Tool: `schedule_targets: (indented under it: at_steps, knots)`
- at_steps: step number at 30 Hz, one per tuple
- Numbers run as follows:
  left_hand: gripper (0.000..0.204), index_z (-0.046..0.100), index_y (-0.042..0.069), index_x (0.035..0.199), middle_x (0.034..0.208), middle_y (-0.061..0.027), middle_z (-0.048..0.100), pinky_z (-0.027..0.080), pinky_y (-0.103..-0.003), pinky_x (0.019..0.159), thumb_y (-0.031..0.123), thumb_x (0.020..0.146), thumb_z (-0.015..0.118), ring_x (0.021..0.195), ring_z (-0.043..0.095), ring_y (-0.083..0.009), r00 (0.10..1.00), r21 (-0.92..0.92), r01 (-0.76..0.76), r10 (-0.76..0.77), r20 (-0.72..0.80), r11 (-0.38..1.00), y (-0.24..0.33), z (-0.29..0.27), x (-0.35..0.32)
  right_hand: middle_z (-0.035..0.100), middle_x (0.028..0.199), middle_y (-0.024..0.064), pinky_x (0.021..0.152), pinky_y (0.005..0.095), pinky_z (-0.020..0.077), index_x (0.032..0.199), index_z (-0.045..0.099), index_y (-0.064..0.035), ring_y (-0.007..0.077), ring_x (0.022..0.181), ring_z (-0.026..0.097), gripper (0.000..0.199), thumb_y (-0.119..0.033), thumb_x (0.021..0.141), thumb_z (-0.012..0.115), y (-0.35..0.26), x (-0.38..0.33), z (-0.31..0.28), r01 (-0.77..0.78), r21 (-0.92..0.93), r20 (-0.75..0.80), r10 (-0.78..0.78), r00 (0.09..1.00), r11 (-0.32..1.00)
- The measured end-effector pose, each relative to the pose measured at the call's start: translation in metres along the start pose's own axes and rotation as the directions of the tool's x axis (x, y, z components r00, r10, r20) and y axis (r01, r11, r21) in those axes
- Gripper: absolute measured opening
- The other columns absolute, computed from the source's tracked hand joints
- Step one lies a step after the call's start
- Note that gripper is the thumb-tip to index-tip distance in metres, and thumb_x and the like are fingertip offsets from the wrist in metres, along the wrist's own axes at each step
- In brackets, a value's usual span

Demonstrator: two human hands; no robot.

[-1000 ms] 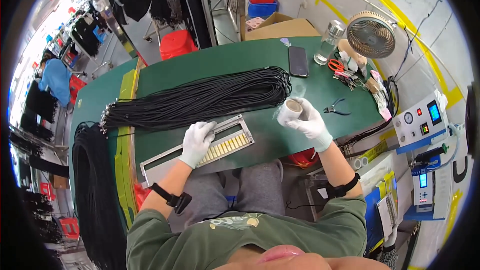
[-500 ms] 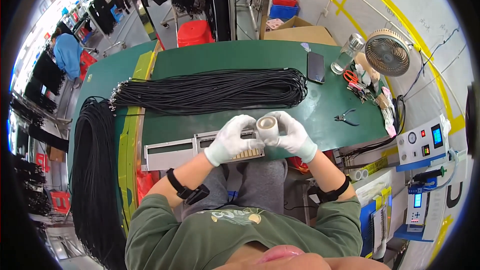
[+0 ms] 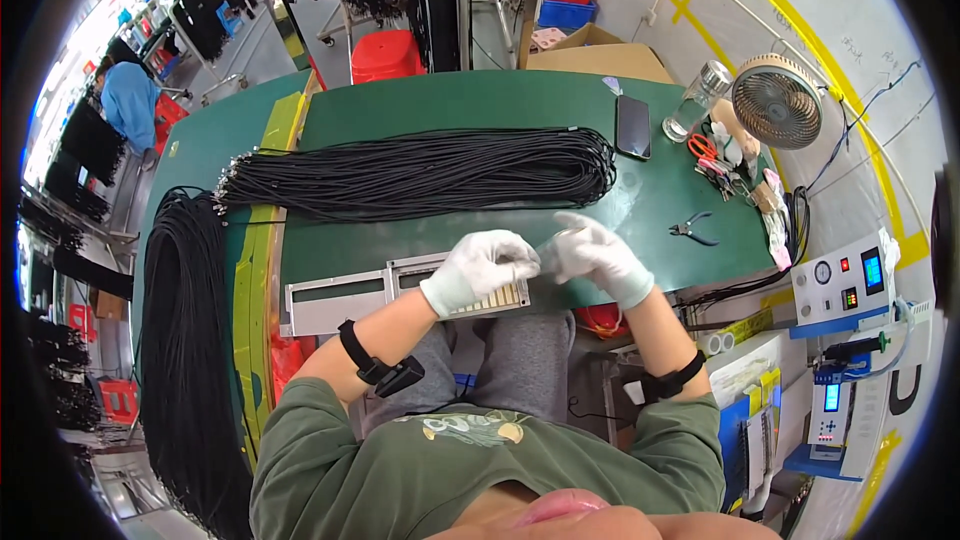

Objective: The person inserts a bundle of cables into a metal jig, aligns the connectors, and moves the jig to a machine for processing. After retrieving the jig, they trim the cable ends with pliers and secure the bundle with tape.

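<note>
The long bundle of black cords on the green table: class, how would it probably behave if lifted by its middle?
The bundle of black cords would probably sag floppily at both ends, since its thin strands already curve loosely. With so many strands, it is likely fairly heavy. Single cords might slip out, as no tie is visible.

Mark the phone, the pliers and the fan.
phone (image 3: 633, 126), head view, middle of its dark screen.
pliers (image 3: 691, 231), head view, at the pivot.
fan (image 3: 777, 100), head view, centre of its grille.
</note>
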State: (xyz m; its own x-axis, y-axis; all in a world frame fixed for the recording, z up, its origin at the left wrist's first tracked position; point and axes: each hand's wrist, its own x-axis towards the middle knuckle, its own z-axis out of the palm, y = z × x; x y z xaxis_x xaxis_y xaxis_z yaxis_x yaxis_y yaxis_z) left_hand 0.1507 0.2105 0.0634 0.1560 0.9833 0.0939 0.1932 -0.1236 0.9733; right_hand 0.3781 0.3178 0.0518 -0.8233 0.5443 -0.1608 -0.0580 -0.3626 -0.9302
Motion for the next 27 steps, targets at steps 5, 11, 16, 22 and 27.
schedule_targets:
  at_steps: [5,11,16,22,27]
  knots:
    - [0.016,0.066,0.0,0.092,0.093,-0.0059,0.067,0.053,-0.029,0.076,0.012,0.085,0.074,0.079,0.062,-0.0117,0.968,-0.014,0.234,-0.234,-0.085,0.972,-0.023,-0.011,0.03,0.064,0.105,0.0134,0.072,0.0361,0.0562,0.145,0.03,0.0033,0.0228,0.085,0.066,0.085,-0.02,0.079,0.079,-0.016,0.019,-0.041,-0.046,0.308,-0.03,0.058,0.998,0.95]
    - [0.019,0.063,0.0,0.095,0.094,-0.0119,0.065,0.057,-0.038,0.079,0.014,0.087,0.072,0.079,0.063,-0.0183,0.832,-0.569,0.483,-0.552,0.06,0.666,-0.048,-0.017,0.063,0.065,0.1,0.0089,0.065,0.0334,0.0553,0.129,0.053,0.0033,0.0219,0.079,0.067,0.072,-0.03,0.071,0.08,-0.052,0.064,-0.058,-0.15,-0.713,-0.253,-0.052,0.966,0.685]
    - [0.023,0.058,0.001,0.1,0.1,-0.0174,0.063,0.057,-0.05,0.085,0.016,0.088,0.071,0.09,0.065,-0.0321,0.877,-0.868,0.258,-0.48,0.026,0.425,-0.097,-0.006,0.087,0.066,0.097,0.0109,0.07,0.0316,0.0537,0.112,0.063,0.0042,0.0208,0.082,0.067,0.065,-0.038,0.065,0.079,-0.105,0.127,-0.049,-0.116,-0.915,-0.126,0.0,0.992,0.386]
    - [0.032,0.054,-0.003,0.11,0.111,-0.0243,0.058,0.051,-0.056,0.094,0.019,0.091,0.068,0.106,0.059,-0.0396,0.783,-0.953,0.142,-0.619,-0.057,0.268,-0.066,0.005,0.097,0.068,0.091,0.0154,0.08,0.0327,0.0506,0.099,0.067,0.0054,0.0207,0.083,0.065,0.057,-0.04,0.067,0.076,-0.086,0.196,-0.072,-0.053,-0.946,-0.083,-0.081,0.993,0.319]
    - [0.035,0.052,-0.004,0.117,0.116,-0.0259,0.055,0.047,-0.057,0.1,0.021,0.094,0.064,0.111,0.055,-0.042,0.787,-0.974,0.092,-0.615,-0.056,0.207,-0.067,-0.004,0.104,0.07,0.094,0.0139,0.084,0.0332,0.0492,0.106,0.067,0.0035,0.0218,0.087,0.064,0.061,-0.048,0.073,0.075,-0.085,0.197,-0.061,-0.116,-0.983,-0.123,-0.044,0.991,0.141]
